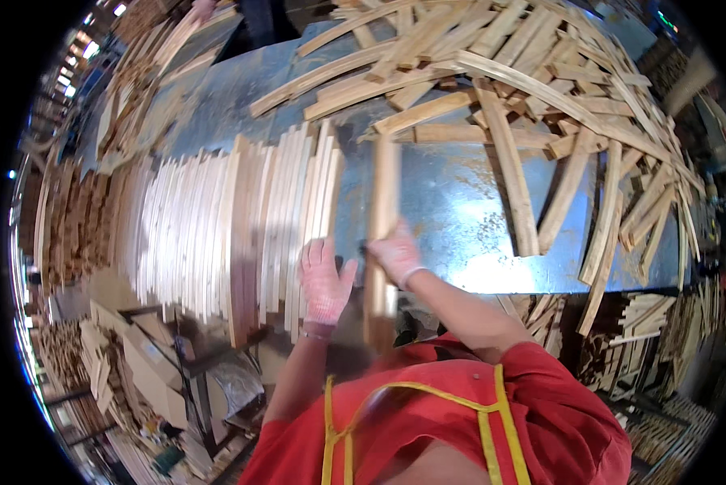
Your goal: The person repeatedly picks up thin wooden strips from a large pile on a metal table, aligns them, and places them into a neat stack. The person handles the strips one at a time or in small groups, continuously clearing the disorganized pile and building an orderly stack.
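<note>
My right hand (396, 254), in a pale glove, is closed around a wooden slat (386, 186) that stands lengthwise away from me and is smeared by motion. Its near end reaches past the table edge toward my body. To the left, my left hand (325, 279), gloved too, has its fingers stretched out and thumb apart. It rests against the near ends of a row of light wooden strips (193, 226) lying side by side. One darker, longer strip (238, 242) sticks out of that row toward me.
A big jumbled heap of wooden slats (533, 73) covers the far right of the metal table (460, 210). Several slats overhang its near edge. Another person's hand (204, 10) shows at the far left by more slats. Cardboard boxes (149, 352) and a dark frame stand below left.
</note>
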A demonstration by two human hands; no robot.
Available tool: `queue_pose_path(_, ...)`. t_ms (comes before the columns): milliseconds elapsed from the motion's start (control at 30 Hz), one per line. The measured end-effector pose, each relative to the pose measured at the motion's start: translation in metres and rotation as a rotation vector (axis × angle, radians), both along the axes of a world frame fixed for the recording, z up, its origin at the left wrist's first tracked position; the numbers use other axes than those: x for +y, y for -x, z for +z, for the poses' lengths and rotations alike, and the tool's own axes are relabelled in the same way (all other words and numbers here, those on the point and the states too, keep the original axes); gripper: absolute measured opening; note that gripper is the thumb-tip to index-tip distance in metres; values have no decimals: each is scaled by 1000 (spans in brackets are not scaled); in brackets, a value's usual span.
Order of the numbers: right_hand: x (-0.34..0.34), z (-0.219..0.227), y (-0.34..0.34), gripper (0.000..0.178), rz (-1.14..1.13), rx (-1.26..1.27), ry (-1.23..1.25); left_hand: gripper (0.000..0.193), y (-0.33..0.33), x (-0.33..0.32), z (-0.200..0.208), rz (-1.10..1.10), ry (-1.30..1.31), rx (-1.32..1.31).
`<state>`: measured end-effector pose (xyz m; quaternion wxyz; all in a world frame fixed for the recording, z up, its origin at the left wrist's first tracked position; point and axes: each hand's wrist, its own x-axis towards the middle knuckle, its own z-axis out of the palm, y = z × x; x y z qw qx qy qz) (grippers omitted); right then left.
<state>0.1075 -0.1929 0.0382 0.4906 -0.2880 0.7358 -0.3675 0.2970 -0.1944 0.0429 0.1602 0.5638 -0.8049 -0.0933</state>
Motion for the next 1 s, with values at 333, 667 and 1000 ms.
queue_pose_path(333,-50,34,157,53,157,764,218,89,-8,19,-32,104,-52,-487)
queue_pose_path(667,-18,6,219,39,428,868,546,91,196,21,-20,-194,-382,12)
queue_pose_path(1000,-104,1,322,45,350,957,60,82,213,44,-45,-88,-466,266)
